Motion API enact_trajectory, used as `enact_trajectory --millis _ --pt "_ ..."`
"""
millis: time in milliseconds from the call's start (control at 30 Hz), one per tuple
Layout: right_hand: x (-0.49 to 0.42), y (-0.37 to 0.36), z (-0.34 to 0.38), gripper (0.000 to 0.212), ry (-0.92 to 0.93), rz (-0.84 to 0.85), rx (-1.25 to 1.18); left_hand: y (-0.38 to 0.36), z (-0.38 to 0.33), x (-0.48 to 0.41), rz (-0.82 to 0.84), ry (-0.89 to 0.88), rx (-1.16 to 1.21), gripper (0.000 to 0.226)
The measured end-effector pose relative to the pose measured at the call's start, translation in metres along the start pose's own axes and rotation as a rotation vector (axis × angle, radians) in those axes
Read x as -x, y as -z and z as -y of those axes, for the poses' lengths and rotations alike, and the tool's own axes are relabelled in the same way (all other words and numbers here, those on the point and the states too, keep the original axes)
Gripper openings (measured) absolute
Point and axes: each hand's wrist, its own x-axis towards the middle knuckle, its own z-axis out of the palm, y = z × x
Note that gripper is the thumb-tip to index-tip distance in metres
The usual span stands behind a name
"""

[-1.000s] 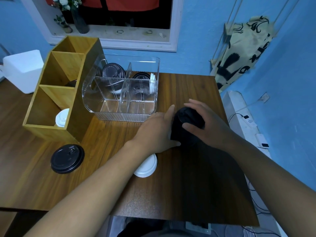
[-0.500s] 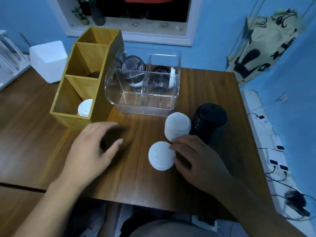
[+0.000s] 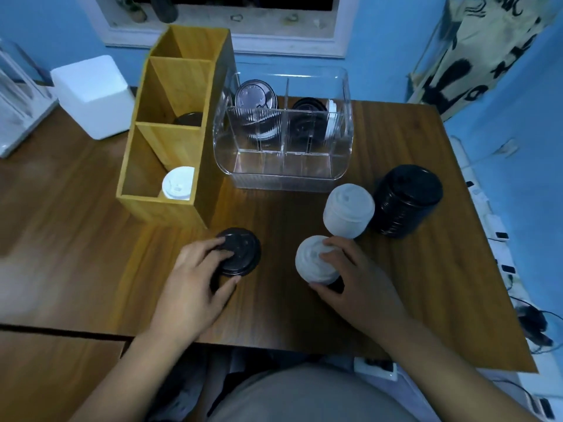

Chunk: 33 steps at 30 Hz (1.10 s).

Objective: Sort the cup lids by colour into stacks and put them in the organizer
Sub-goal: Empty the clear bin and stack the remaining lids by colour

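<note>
My left hand (image 3: 195, 281) grips a single black lid (image 3: 240, 251) lying on the wooden table (image 3: 426, 269), fingers on top and thumb at its near edge. My right hand (image 3: 353, 281) holds a loose white lid (image 3: 310, 258) with fingers over its right side. Behind it stand a white lid stack (image 3: 348, 210) and a taller black lid stack (image 3: 406, 201). The clear organizer (image 3: 283, 178) has black lids upright in its rear compartments. The wooden organizer (image 3: 170, 205) holds a white lid (image 3: 178, 182) in front and a dark lid (image 3: 189, 118) in the middle.
A white box (image 3: 91, 95) sits at the back left beside a clear rack (image 3: 15, 111). The table's right edge drops to cables and power strips (image 3: 502, 239) on the floor. A patterned cloth (image 3: 475, 47) hangs on the blue wall.
My left hand moved right and took hold of the black lid. My right hand closed over the loose white lid. The camera tilted down slightly.
</note>
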Motion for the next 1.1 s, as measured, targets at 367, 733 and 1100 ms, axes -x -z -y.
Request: enact_trajectory --millis 367,733,1100 --pt "0.003 0.048 0.008 0.044 -0.014 -0.280 -0.054 -0.005 -0.062 -0.067 0.115 -0.077 0.055 0.073" --pt "-0.069 0.095 -0.013 0.047 0.038 -0.203 0.429 -0.071 -0.122 -0.137 0.175 0.045 0.538 0.101" --pt "-0.076 0.091 -0.017 0.046 0.102 -0.178 0.417 -0.081 -0.118 -0.133 0.137 0.044 0.621 0.086"
